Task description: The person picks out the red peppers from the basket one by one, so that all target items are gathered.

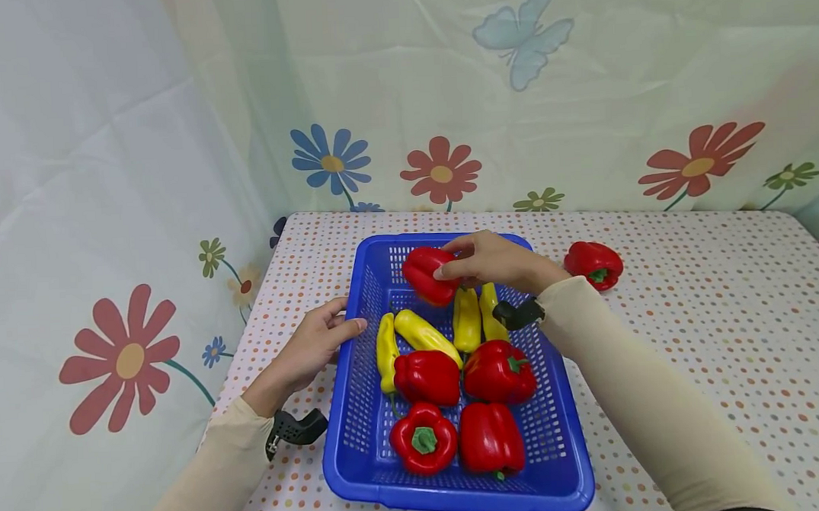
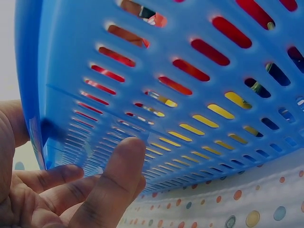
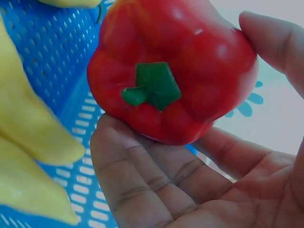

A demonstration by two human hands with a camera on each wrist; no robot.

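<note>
Over the far end of the blue plastic basket [image 1: 461, 500], my right hand [image 1: 495, 258] holds a red bell pepper [image 1: 427, 274] between thumb and fingers. The right wrist view shows the pepper's green stem [image 3: 156, 85] facing the camera. My left hand [image 1: 317, 339] grips the basket's left rim, thumb over the edge and fingers against the slotted outer wall [image 2: 71, 38]. Inside lie several yellow peppers [image 1: 423, 336], partly behind the red ones, and several more red bell peppers [image 1: 426, 378] toward the near end.
Another red bell pepper [image 1: 593, 265] lies on the dotted tablecloth [image 1: 713, 303], right of the basket and beyond my right forearm. A flower-printed curtain [image 1: 388, 81] hangs behind the table's far edge and along the left side.
</note>
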